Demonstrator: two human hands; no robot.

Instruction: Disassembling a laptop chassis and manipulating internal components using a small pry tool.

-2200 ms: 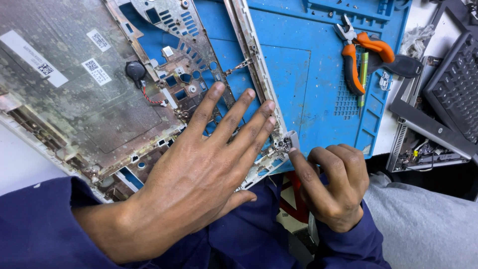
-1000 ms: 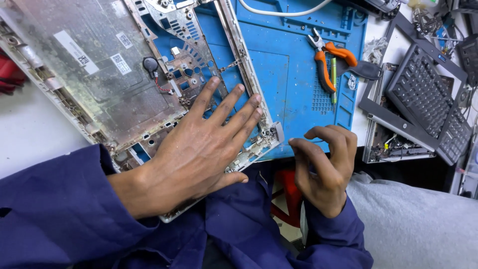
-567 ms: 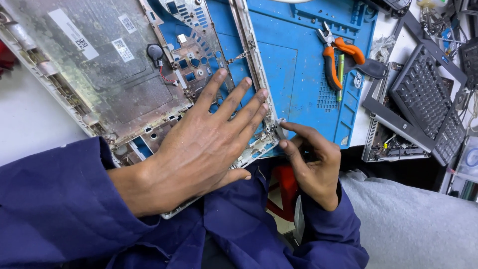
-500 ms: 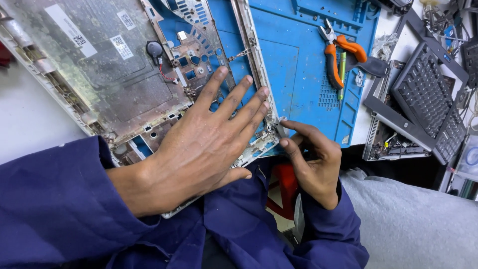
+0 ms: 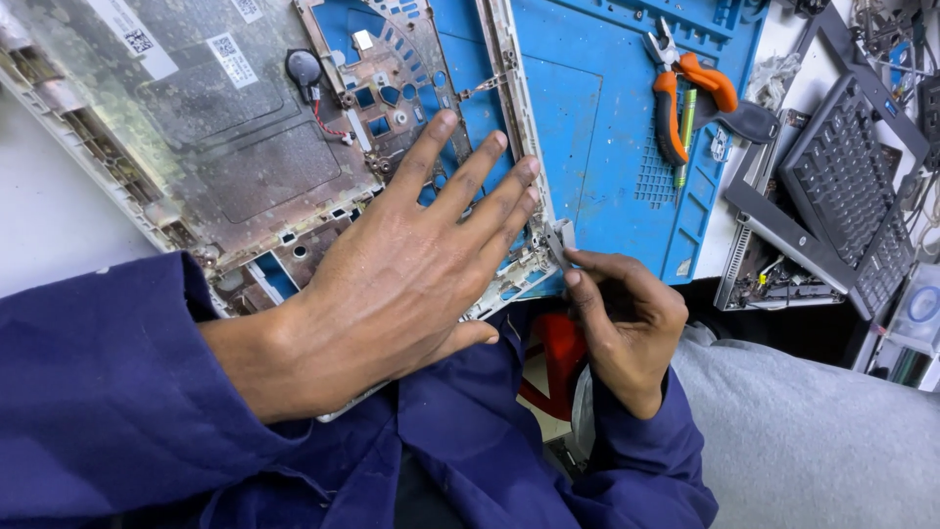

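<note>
The left hand (image 5: 411,264) lies flat with the fingers spread wide on the opened laptop base (image 5: 196,147), pressing on it near its lower right corner. The base is a grey-white shell, dirty inside, and it rests partly on the blue repair mat (image 5: 597,127) and partly over the person's lap. Its long axis runs from the upper left of the view down to the lower right, and the long side frame under the fingertips points up and slightly left. A round coin cell (image 5: 304,67) with a thin red wire sits inside the shell, above the left hand.

The right hand (image 5: 627,318) is just beside that corner, with the fingers curled narrow. The thumb and the first finger pinch a small grey metal piece (image 5: 558,240), which touches the corner of the frame; I cannot tell if it is a tool tip or a loose part.

On the mat, well apart from both hands, lie orange-handled pliers (image 5: 685,88) and a green screwdriver (image 5: 683,137), both pointing roughly up and down. A black keyboard (image 5: 852,186) lies tilted at the right edge.
</note>
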